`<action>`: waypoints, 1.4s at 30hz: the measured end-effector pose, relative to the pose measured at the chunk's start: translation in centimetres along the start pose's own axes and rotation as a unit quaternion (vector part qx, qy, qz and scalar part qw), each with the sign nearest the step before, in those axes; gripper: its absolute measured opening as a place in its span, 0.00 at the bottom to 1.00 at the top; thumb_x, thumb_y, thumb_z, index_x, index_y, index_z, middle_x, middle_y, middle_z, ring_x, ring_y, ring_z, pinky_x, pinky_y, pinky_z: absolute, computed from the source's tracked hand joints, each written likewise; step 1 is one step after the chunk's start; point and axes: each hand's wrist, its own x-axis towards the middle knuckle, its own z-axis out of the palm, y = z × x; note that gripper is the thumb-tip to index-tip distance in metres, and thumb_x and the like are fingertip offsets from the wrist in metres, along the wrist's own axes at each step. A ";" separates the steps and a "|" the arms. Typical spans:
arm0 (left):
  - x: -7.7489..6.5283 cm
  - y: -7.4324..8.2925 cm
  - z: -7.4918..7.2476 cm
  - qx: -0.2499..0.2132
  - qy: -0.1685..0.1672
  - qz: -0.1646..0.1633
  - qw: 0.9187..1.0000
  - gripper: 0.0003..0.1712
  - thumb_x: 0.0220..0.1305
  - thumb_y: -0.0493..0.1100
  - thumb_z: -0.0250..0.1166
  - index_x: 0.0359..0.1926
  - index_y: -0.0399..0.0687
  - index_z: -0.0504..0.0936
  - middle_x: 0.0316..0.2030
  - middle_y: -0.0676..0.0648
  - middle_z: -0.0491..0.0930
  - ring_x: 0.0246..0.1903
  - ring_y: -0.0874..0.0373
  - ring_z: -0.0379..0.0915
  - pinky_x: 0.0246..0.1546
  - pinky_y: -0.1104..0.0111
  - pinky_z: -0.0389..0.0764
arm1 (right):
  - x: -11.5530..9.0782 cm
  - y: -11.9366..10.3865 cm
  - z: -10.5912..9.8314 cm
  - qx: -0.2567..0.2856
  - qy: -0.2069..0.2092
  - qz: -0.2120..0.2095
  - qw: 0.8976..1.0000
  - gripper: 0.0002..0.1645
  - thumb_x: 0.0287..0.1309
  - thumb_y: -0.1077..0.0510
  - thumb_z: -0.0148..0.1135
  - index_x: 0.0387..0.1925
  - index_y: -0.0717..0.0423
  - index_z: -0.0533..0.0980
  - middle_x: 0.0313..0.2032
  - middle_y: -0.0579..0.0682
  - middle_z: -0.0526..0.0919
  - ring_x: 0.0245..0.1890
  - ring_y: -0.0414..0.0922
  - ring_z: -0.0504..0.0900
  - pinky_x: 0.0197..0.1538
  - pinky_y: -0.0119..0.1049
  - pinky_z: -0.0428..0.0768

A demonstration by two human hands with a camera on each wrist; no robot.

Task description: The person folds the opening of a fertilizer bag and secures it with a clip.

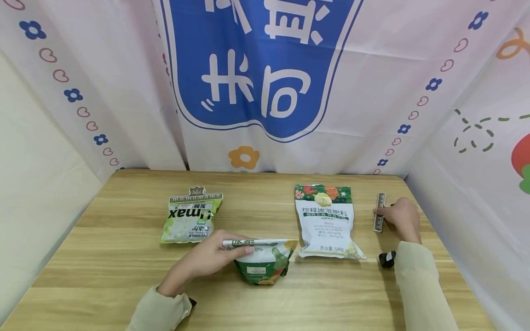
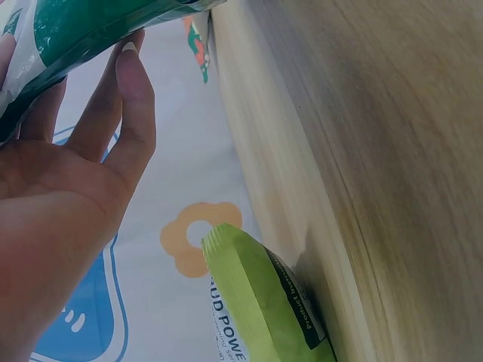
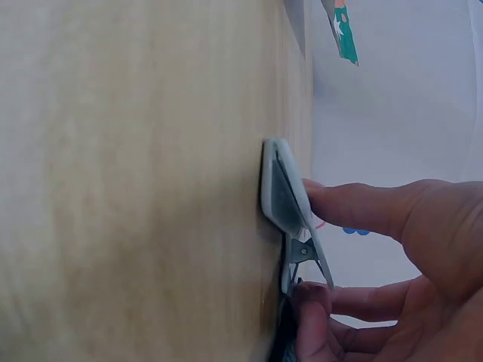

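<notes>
My left hand grips a green and white bag by its folded top edge, thumb on the near face and fingers behind. In the left wrist view, fingers support the bag's green side. At the table's right side, my right hand holds a flat bag clip with ridged stripes. The right wrist view shows the thumb on the upper plate of the clip and curled fingers at its handle end. The clip lies close against the tabletop.
A green Umax bag, closed by another striped clip, stands at the left. A white fertilizer bag lies between my hands. Behind the wooden table hangs a printed cloth. A small black object sits beside the right sleeve.
</notes>
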 end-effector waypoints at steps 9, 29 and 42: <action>0.1 0.2 -0.1 0.006 0.006 -0.002 1.000 0.17 0.77 0.56 0.63 0.57 0.57 0.89 0.47 0.57 0.91 0.47 0.66 0.85 0.50 0.70 0.83 | 0.1 -0.2 -0.2 -0.003 -0.007 0.005 1.000 0.28 0.58 0.46 0.75 0.20 0.53 0.65 0.19 0.48 0.68 0.25 0.48 0.70 0.28 0.40 0.68; -0.2 0.3 0.1 0.010 0.010 -0.009 1.000 0.17 0.76 0.57 0.63 0.55 0.56 0.89 0.44 0.56 0.91 0.43 0.66 0.84 0.46 0.70 0.83 | -0.2 0.1 -0.1 -0.007 -0.026 -0.018 0.999 0.30 0.61 0.44 0.70 0.15 0.50 0.63 0.14 0.44 0.66 0.19 0.45 0.68 0.26 0.38 0.67; -0.2 0.3 0.1 0.010 0.011 -0.002 1.000 0.17 0.76 0.56 0.63 0.55 0.56 0.89 0.44 0.56 0.91 0.41 0.66 0.83 0.44 0.71 0.83 | -0.5 0.7 -0.6 0.056 -0.047 -0.030 0.997 0.25 0.67 0.54 0.58 0.12 0.51 0.67 0.12 0.43 0.73 0.19 0.44 0.75 0.29 0.36 0.75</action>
